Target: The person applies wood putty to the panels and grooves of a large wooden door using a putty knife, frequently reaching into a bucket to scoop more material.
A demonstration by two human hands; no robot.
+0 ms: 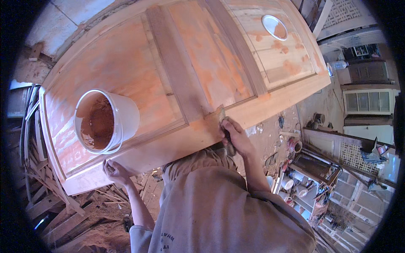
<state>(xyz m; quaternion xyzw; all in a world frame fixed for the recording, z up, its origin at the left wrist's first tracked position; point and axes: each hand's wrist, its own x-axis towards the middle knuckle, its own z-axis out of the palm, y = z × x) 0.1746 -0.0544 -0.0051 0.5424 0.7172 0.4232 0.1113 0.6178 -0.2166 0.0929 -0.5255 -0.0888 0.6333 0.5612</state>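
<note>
A large wooden panelled door lies in front of me, smeared with orange-brown coating across its panels. My right hand is closed round a paintbrush, its tan tip against the near rail beside the middle panel. Part of the brush's handle is hidden by my fingers. On the left panel stands a white bucket, its open top toward me, with orange-brown liquid inside. My left hand is at the door's near edge just below the bucket, fingers curled; what they hold, if anything, is hidden.
A white round lid with orange residue lies on the right panel. Wood strips are piled at the lower left. Cans and tools crowd a shelf at the right. A clear plastic bottle is beyond the door's right end.
</note>
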